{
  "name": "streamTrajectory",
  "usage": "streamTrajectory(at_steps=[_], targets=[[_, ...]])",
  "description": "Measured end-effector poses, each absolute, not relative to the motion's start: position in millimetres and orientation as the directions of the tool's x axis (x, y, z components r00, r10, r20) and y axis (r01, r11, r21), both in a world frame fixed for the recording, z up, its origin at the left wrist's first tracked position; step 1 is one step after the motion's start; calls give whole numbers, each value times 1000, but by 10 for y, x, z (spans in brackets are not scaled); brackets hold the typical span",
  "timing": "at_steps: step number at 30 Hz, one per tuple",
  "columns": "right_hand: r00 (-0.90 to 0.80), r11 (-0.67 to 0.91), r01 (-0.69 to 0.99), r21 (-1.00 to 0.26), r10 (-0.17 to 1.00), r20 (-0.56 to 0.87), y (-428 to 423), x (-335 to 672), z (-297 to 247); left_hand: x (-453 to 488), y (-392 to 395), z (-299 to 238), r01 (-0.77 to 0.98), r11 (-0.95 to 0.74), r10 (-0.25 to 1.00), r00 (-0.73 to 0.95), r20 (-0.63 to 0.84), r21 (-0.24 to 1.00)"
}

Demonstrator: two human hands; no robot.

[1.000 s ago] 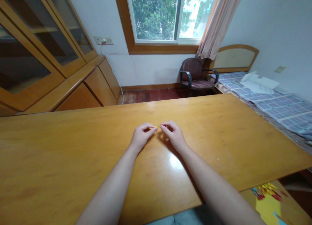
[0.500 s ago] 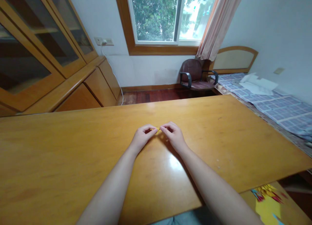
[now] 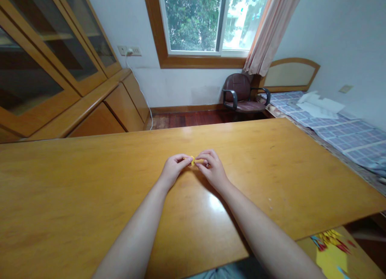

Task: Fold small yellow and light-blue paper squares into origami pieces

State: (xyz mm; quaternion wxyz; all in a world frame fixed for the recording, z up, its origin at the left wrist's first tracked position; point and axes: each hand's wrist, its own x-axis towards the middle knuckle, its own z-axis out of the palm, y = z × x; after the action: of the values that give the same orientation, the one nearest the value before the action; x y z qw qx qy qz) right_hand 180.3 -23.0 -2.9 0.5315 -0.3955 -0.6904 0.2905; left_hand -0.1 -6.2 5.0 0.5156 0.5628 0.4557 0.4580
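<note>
Between my two hands, just above the middle of the table [image 3: 90, 182], is a small yellow piece of folded paper [image 3: 193, 161]; its exact shape is too small to make out. My left hand [image 3: 175, 168] pinches its left side between thumb and forefinger. From the other side, my right hand [image 3: 212, 168] has thumb and forefinger at the paper's right edge, the remaining fingers curled. Fingertips hide part of the piece.
At the lower right, on a lower surface, lie a yellow paper sheet [image 3: 331, 261] and several small yellow, red and blue pieces [image 3: 330, 238]. Beyond the table stand a brown armchair [image 3: 238, 89], a bed [image 3: 346, 130] and a glass-fronted cabinet [image 3: 117, 106].
Both hands have shifted slightly left with the yellow paper. My right thumb has dropped a little away from the forefinger, and the paper looks turned more upright.
</note>
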Motion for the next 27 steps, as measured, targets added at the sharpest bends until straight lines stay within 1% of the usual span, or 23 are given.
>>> streamTrajectory(at_steps=[4,15,22,27], targets=[[-175,512,239,-825,859,482,-232,1793,-34,1,-57,55,52,-47,982,184,37,998],[-153,518,256,-816,855,495,-221,1806,-4,12,-82,111,132,-84,974,221,53,988],[-155,505,289,-813,863,481,-226,1806,17,15,-84,98,155,-76,979,201,44,985],[-142,510,287,-811,860,490,-218,1817,7,22,-91,117,147,-84,974,219,51,986]])
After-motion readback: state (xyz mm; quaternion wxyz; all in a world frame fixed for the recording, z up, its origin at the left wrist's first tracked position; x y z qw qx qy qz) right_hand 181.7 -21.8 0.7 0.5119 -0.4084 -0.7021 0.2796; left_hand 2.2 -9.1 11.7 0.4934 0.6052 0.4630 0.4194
